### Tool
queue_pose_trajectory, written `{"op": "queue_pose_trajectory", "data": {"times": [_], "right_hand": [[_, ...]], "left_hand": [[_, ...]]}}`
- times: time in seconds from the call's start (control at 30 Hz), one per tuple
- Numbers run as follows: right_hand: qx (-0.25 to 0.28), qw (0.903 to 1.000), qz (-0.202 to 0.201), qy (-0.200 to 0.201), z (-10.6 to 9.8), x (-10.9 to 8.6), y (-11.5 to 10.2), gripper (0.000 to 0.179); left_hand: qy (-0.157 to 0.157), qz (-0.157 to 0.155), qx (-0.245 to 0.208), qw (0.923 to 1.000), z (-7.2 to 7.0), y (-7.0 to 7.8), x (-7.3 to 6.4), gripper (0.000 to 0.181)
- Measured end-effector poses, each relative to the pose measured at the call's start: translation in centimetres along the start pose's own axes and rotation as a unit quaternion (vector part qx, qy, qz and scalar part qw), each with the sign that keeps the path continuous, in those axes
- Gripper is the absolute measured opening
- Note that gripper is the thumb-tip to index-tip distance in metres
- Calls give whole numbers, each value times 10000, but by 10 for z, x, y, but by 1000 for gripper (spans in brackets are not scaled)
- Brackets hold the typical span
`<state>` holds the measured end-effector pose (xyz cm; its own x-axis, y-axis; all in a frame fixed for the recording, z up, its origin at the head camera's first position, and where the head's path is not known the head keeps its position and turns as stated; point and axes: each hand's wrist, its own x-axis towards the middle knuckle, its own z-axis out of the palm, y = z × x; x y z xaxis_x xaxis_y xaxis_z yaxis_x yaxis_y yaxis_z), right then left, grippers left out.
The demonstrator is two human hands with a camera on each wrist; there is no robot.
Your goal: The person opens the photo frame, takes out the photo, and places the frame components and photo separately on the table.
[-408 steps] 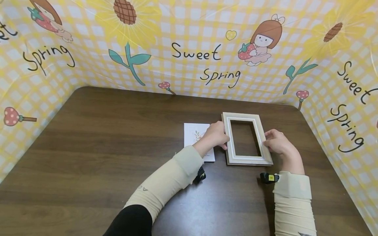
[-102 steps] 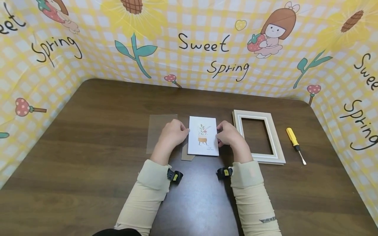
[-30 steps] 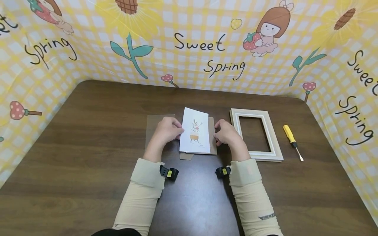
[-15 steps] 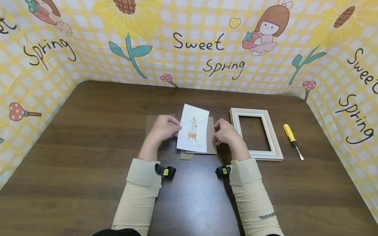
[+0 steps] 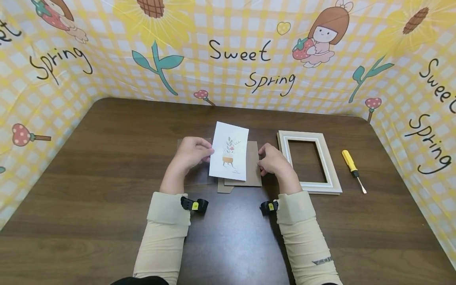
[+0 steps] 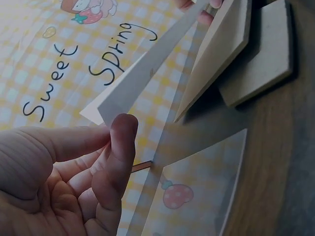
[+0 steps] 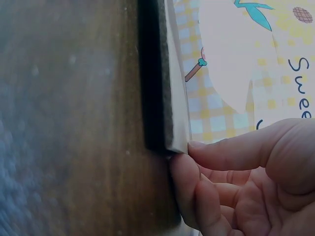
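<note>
In the head view my left hand (image 5: 192, 154) pinches the left edge of a white picture card (image 5: 229, 152) printed with a potted plant. The card is tilted and lifted over a brown backing board (image 5: 253, 166). My right hand (image 5: 274, 160) pinches that board's right edge between thumb and forefinger, as the right wrist view shows at the board's corner (image 7: 178, 132). Another piece of board (image 5: 224, 189) pokes out beneath. Partly hidden under my left hand lies a clear sheet (image 5: 197, 180), plainer in the left wrist view, where the card (image 6: 128, 93) appears edge-on.
A cream picture frame (image 5: 326, 162) with an open middle lies flat just right of my right hand. Beyond it is a yellow-handled screwdriver (image 5: 350, 163). Yellow checked cloth (image 5: 228, 23) walls off the back and sides of the brown wooden table (image 5: 89, 190).
The left hand has drawn the card up and to the left, uncovering more of the backing board. My right hand has stayed at the board's edge. Earlier, both hands held the frame.
</note>
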<state>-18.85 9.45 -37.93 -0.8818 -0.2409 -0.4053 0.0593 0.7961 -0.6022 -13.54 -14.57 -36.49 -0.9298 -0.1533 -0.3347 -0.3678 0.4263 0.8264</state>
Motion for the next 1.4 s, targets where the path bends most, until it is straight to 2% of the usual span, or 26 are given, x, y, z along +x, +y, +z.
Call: {"op": "queue_pose_trajectory", "data": {"times": [0.47,1.0,1.23,1.4], "right_hand": [[38,10000,-35,43,-5,1,5,30],[76,10000,-13,40,-10,0,7,30],[189,9998,-96,17,-8,1,5,31],[293,9995,-57,-99,-5,3,5,32]], "left_hand": [[93,126,-311,9994,-14,-2,0,25],[280,178,-245,9991,-30,-5,-6,31],[358,75,-205,9991,-39,-9,-6,32],[370,-152,-210,9990,-45,-16,-8,34]]}}
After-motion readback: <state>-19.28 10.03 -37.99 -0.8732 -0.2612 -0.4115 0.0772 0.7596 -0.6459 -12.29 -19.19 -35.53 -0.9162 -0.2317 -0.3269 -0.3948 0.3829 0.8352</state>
